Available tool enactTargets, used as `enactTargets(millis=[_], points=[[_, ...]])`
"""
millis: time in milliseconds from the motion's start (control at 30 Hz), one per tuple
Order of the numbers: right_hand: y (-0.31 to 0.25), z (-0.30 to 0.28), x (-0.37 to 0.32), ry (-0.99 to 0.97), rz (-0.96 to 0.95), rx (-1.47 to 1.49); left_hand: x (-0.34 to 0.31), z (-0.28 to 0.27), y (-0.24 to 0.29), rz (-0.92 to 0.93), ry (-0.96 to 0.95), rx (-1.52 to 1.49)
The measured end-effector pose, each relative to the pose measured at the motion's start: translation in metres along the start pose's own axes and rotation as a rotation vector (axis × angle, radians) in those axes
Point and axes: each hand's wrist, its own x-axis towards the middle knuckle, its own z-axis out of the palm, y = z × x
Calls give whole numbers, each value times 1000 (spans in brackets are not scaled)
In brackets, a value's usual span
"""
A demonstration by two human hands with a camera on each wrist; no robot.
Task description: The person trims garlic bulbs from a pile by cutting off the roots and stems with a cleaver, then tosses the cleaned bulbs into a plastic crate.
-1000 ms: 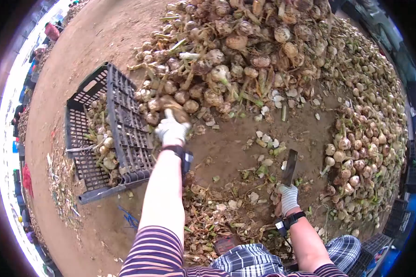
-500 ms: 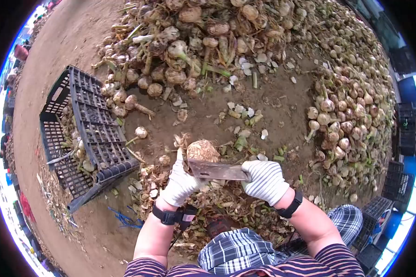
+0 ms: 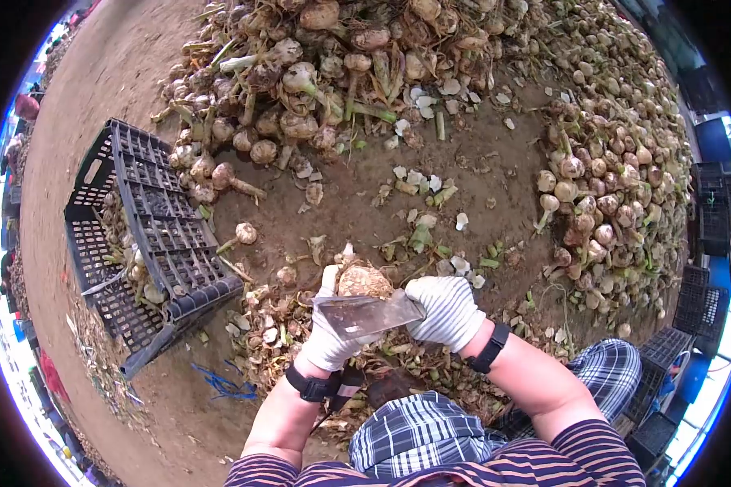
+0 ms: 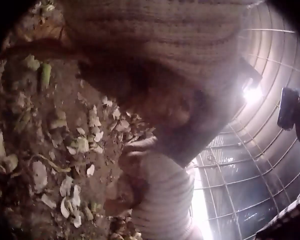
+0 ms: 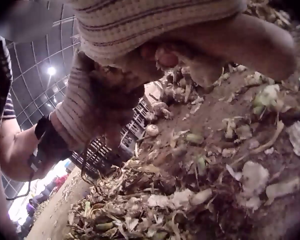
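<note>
In the head view, both hands wear white knit gloves and meet low in the middle, over a litter of peelings. My left hand (image 3: 333, 331) grips a round, brown, rough-skinned bulb (image 3: 364, 282) with a short pale stem stub pointing away. My right hand (image 3: 448, 308) holds a knife (image 3: 364, 316) by its handle, the fingers covering it. The broad grey blade lies across the near side of the bulb and overlaps the left palm. In the left wrist view the blade (image 4: 210, 127) is dark, between the left glove (image 4: 155, 30) and the striped right glove (image 4: 162, 195).
A black plastic crate (image 3: 162, 219) leans on the left, with trimmed stems inside. Untrimmed bulbs form a big heap (image 3: 333, 49) ahead; another bulb pile (image 3: 609, 203) spreads on the right. Peelings (image 3: 260, 316) and a blue cord (image 3: 223, 381) lie on the dirt floor.
The left hand has come back from the heap with the bulb, and the right hand has brought the knife across to it. Lately the blade has tilted and slid slightly left over the bulb.
</note>
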Motion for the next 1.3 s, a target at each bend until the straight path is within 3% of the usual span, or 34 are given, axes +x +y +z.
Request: enactTargets(millis=[33, 133, 167, 200, 267, 300, 333, 400, 467, 500, 533, 600, 633, 667, 767, 867, 933, 1000, 1033, 1067, 1133, 1200, 1233, 1267, 1300], points=[[3, 0, -3, -66, 23, -26, 1, -3, 0, -325, 19, -398], [56, -18, -5, -410, 643, -218, -23, -2, 39, -159, -123, -153], [63, -22, -22, -288, 693, -226, -16, 7, 60, -190, -40, -64], [76, -17, -27, -332, 709, -288, -7, -10, 48, -391, -36, -323], [60, -28, -29, -110, 673, -239, 17, -13, 62, 112, -1, 85], [57, -35, -20, -52, 728, -127, 25, -23, 48, 30, 47, 97], [52, -35, -20, -20, 793, -7, 29, -27, 44, 209, 61, 191], [55, -22, -20, 16, 789, 48, 27, -28, 42, 59, 122, 82], [40, -4, -29, 240, 759, 700, 27, -29, 39, 34, 153, -41], [37, 6, -30, 263, 820, 756, 27, -29, 36, 3, 176, -165], [27, 6, -29, 255, 639, 671, 29, -30, 43, -16, 98, -139], [-1, -7, -20, 161, 810, 926, 24, -29, 28, -120, 76, -531], [-4, -1, -17, 212, 733, 922, 26, -23, 22, -69, -7, -735], [-5, 5, -16, 261, 655, 916, 28, -17, 20, -71, -14, -738], [-7, 11, -7, 313, 600, 917, 37, 1, 21, -144, 309, -826], [-11, 7, 4, 309, 620, 858, 36, 13, 23, -76, 257, -822], [-6, 14, 0, 274, 649, 807, 30, 20, 27, -132, 345, -814], [8, 42, -19, 153, 734, 745, 21, 17, 25, -96, 275, -921], [8, 49, -33, 3, 873, 727, 27, 16, 34, -88, 248, -1002], [7, 58, -54, -156, 1012, 703, 25, 21, 46, 50, 157, -1003], [20, 85, -92, -312, 1006, 519, 41, 22, 54, 159, 172, -795], [23, 103, -92, -353, 1060, 579, 62, 32, 70, -93, -6, -650], [2, 71, -59, -413, 1055, 588, 72, 38, 69, -100, -328, -450], [29, 99, -66, -250, 981, 761, 80, 42, 67, -112, -648, -238], [16, 94, -47, 96, 832, 1107, 78, 49, 80, -109, -630, -227]])
